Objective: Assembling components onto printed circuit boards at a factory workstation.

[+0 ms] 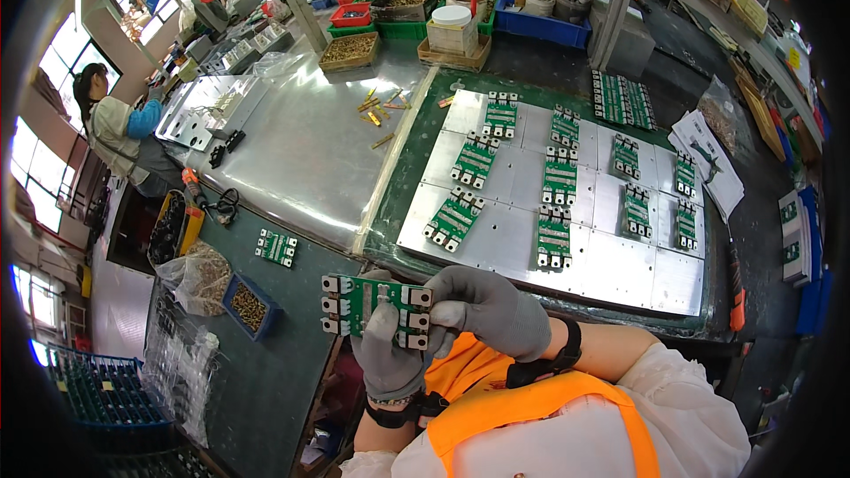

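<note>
A green circuit board (357,299) with silver terminal blocks along both short ends is held up in front of my body. My left hand (390,363), in a grey glove, grips it from below, thumb across its face. My grey-gloved right hand (496,308) is closed at the board's right end, its fingertips against the terminals there. Whether a small part sits between those fingertips is hidden. Ahead, several similar boards (560,175) lie on silver metal plates (505,212). Another loose board (276,248) rests on the dark green bench to the left.
A blue tray of small brass parts (251,305) and a plastic bag (197,279) stand left. A power driver (193,186) lies beyond them. An orange-handled tool (737,292) lies at the right edge. Parts bins (350,49) line the back; a co-worker (119,128) stands far left.
</note>
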`<state>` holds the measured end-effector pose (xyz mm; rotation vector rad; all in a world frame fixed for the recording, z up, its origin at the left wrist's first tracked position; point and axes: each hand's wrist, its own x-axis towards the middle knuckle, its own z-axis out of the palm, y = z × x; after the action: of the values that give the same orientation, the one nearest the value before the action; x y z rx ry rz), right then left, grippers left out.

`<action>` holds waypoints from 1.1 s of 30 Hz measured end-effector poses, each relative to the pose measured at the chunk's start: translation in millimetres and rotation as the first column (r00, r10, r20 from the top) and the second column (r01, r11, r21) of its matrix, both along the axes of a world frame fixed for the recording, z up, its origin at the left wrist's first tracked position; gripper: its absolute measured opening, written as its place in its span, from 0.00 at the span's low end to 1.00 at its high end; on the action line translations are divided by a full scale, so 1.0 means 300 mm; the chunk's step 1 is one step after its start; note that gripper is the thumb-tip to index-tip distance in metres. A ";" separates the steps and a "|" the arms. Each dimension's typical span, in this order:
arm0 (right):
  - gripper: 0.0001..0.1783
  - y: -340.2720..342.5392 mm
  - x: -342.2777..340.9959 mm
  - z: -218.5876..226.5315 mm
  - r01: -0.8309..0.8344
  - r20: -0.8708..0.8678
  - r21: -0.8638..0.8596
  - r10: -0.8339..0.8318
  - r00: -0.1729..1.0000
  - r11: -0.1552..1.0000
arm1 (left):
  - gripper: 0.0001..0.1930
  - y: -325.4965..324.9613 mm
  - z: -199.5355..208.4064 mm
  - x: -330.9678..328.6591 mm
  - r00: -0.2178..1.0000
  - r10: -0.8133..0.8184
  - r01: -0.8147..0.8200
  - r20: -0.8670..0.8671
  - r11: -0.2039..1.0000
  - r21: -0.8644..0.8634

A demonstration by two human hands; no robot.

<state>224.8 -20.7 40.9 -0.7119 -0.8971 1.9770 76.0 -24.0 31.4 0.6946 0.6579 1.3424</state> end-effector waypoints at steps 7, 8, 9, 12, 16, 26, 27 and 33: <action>0.13 -0.020 0.005 0.007 0.054 0.008 0.003 -0.054 0.999 0.999 | 0.18 -0.012 0.020 0.008 0.996 0.084 -0.084 -0.005 0.995 -0.046; 0.13 -0.021 0.006 0.010 0.052 -0.011 0.027 -0.052 0.999 0.998 | 0.18 -0.013 0.025 0.006 0.999 0.047 -0.046 0.007 0.998 -0.037; 0.13 -0.023 0.009 0.012 0.054 0.010 0.025 -0.054 0.999 0.998 | 0.18 -0.013 0.029 0.006 0.999 0.004 -0.002 0.049 0.999 -0.036; 0.13 -0.023 0.017 0.019 0.056 0.039 0.014 -0.056 0.998 0.998 | 0.18 -0.010 0.037 0.010 0.997 0.063 -0.065 -0.048 0.996 -0.058; 0.12 -0.020 0.025 0.016 0.047 0.023 0.000 -0.047 0.999 0.999 | 0.18 -0.009 0.044 0.012 1.000 0.009 -0.010 -0.014 0.999 -0.038; 0.11 -0.032 0.026 -0.026 -0.049 0.006 0.042 0.049 0.999 0.998 | 0.23 0.001 0.033 0.036 0.982 0.173 -0.172 -0.080 0.985 0.018; 0.10 -0.030 0.028 -0.025 -0.046 -0.012 0.051 0.047 0.999 0.998 | 0.23 -0.001 0.035 0.035 0.977 0.181 -0.175 -0.112 0.982 0.068; 0.08 -0.029 0.041 -0.014 -0.053 0.023 0.052 0.052 0.998 0.997 | 0.23 -0.011 0.039 0.039 0.976 0.172 -0.165 -0.131 0.984 0.066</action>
<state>237.2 -29.3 36.5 -0.6873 -0.9868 1.9877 87.7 -27.4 43.0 0.7936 0.8063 1.4830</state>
